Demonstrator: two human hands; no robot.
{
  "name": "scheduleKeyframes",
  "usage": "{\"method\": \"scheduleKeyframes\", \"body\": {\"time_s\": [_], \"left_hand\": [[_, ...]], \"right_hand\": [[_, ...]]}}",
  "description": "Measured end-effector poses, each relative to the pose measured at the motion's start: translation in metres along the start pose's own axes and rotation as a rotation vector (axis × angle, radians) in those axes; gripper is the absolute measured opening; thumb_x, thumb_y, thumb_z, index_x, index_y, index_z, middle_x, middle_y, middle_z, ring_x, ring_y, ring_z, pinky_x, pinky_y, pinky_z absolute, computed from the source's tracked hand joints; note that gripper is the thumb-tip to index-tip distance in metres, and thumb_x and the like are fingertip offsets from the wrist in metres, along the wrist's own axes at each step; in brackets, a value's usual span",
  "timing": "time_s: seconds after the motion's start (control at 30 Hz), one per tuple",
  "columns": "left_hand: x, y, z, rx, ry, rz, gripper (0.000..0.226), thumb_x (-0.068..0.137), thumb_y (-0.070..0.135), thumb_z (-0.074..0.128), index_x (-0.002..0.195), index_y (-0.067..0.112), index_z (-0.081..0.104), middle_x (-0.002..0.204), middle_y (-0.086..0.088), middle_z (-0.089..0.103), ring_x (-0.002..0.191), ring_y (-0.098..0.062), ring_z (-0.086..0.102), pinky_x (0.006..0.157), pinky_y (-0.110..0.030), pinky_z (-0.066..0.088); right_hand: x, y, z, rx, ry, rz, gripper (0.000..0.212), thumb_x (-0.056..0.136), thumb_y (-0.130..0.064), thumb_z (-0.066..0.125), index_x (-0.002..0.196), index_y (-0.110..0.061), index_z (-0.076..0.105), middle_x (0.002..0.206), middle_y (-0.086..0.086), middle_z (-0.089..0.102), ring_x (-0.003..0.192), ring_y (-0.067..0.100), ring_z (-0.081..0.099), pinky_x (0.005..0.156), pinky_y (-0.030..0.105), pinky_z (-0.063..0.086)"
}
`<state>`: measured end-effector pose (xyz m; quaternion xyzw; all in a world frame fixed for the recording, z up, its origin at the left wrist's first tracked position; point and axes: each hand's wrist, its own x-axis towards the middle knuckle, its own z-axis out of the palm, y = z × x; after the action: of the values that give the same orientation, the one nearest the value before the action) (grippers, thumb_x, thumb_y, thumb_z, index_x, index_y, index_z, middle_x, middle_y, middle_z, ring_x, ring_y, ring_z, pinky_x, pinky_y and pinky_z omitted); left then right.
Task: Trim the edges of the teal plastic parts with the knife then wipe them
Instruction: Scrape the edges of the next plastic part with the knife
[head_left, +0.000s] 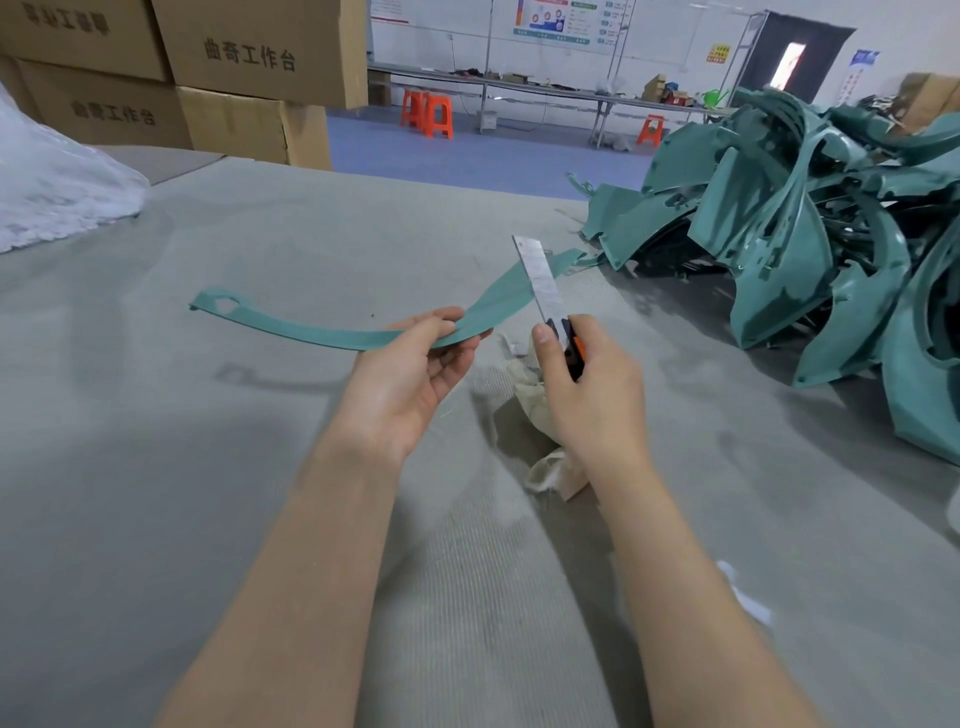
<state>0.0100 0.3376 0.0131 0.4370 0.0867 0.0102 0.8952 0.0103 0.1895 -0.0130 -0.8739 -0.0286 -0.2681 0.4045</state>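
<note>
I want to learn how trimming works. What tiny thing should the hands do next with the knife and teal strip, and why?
The left hand holds the curved teal strip off the table; the right hand grips the knife, blade out, crossing the strip. The cloth lies unused beneath. So probably draw the blade along the strip's edge next.

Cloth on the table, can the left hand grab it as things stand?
Probably not yet: the left hand pinches the teal strip, and the right hand, gripping the knife, sits over part of the cloth. The cloth lies close by, so setting the strip down should free the way.
</note>
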Motion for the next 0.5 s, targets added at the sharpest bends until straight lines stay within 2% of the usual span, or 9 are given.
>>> {"method": "scheduleKeyframes", "body": {"time_s": [0.13, 0.27, 0.37, 0.5], "left_hand": [[0.001, -0.001, 0.0, -0.01, 0.008, -0.005, 0.017, 0.094, -0.002, 0.049, 0.085, 0.001, 0.063, 0.08, -0.014, 0.073, 0.072, -0.015, 0.072, 0.055, -0.015, 0.052], [0.003, -0.001, -0.002, -0.038, 0.009, -0.003, 0.017, 0.094, -0.002, 0.049, 0.085, 0.002, 0.064, 0.075, -0.011, 0.073, 0.066, -0.012, 0.071, 0.055, -0.015, 0.053], [0.004, -0.001, -0.002, -0.069, 0.014, -0.015, 0.017, 0.094, -0.001, 0.05, 0.083, 0.003, 0.064, 0.072, -0.009, 0.071, 0.059, -0.009, 0.068, 0.053, -0.015, 0.052], [0.008, -0.002, -0.003, -0.101, 0.023, -0.027, 0.015, 0.092, 0.003, 0.053, 0.08, 0.004, 0.062, 0.089, -0.016, 0.07, 0.06, -0.011, 0.065, 0.057, -0.018, 0.054]], "right_hand": [[-0.004, -0.004, 0.007, -0.032, -0.059, -0.057, 0.023, 0.097, -0.044, 0.048, 0.085, -0.025, 0.053, 0.059, -0.008, 0.045, 0.053, 0.008, 0.043, 0.05, 0.025, 0.027], [-0.006, -0.007, 0.009, -0.022, -0.062, -0.096, 0.023, 0.097, -0.042, 0.05, 0.083, -0.025, 0.052, 0.055, -0.008, 0.043, 0.052, 0.008, 0.044, 0.048, 0.023, 0.027], [-0.009, -0.011, 0.012, -0.041, -0.116, -0.135, 0.023, 0.097, -0.042, 0.05, 0.085, -0.022, 0.054, 0.055, -0.009, 0.044, 0.054, 0.009, 0.045, 0.051, 0.028, 0.029], [-0.016, -0.019, 0.016, -0.047, -0.246, -0.215, 0.021, 0.096, -0.042, 0.051, 0.081, -0.028, 0.046, 0.058, -0.011, 0.043, 0.062, 0.016, 0.047, 0.057, 0.036, 0.039]]}}
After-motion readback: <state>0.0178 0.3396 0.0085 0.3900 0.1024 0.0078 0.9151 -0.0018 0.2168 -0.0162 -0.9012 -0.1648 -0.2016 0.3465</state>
